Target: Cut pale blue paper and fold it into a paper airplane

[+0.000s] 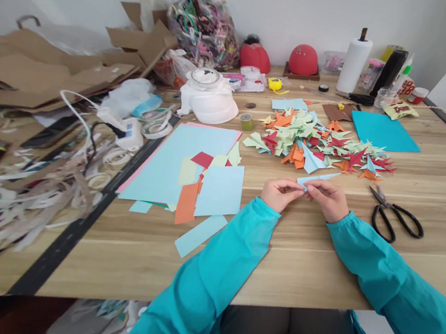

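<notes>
Between both hands is a folded light-blue paper piece (pixel 317 177), long and pointed toward the right. My left hand (pixel 281 193) pinches its near left end. The fingers of my right hand (pixel 329 198) close on the same piece, thumb forward, the two hands nearly touching. Just beyond them spreads a pile of folded paper shapes (pixel 300 125) in green, orange, red and blue. To the left lie light-blue paper sheets (pixel 163 172), with an orange paper strip (pixel 187 203) and a light-blue strip (pixel 200 235) near them. Scissors (pixel 394 212) rest half open right of my right hand.
A teal sheet (pixel 385 131) lies behind the pile at right. A spool (pixel 246 121) and a white cap (pixel 210 98) stand left of it. White cords and ribbons (pixel 12 202) clutter the far left, beside cardboard (pixel 53 72). A white bottle (pixel 354 64) stands at the back.
</notes>
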The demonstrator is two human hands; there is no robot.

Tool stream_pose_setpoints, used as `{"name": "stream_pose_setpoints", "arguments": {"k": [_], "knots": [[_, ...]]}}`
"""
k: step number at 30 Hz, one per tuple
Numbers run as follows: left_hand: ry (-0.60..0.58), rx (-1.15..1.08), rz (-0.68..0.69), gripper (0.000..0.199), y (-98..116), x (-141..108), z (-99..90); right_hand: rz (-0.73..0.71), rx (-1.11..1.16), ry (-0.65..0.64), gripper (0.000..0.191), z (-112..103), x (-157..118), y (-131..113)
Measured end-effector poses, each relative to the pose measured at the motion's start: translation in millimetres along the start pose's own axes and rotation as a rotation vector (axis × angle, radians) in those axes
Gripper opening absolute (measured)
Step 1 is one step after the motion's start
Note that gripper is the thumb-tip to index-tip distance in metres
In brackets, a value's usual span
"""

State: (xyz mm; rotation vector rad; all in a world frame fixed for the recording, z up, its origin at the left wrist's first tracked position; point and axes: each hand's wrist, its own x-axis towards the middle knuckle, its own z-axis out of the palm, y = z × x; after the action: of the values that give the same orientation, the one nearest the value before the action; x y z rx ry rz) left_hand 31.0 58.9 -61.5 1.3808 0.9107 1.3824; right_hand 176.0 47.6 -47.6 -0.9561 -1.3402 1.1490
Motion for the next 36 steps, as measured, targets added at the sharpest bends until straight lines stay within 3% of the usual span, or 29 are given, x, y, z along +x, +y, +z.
{"name": "stream_pose_setpoints", "arguments": {"k": [9, 20, 28, 36], "knots": [[-0.013, 0.019, -0.021, 0.019, -2.1, -0.9, 0.6, -0.04, -0.082, -0.009, 0.027, -1.1, -0.8, -0.8], [-0.058, -0.16, -0.247, 0.028, -2.3, 0.4, 2.6, -0.015, -0.015, -0.022, 0.023, -0.5, -0.6, 0.2], [0.037, -0.191, -0.33, 0.032, -3.4, 0.3, 4.2, 0.035, 0.019, -0.045, 0.026, -1.3, 0.7, 3.0], [0.053, -0.183, -0.364, 0.033, -2.9, 0.7, 3.8, 0.075, 0.065, -0.062, 0.029, -2.2, 0.8, 4.2]]}}
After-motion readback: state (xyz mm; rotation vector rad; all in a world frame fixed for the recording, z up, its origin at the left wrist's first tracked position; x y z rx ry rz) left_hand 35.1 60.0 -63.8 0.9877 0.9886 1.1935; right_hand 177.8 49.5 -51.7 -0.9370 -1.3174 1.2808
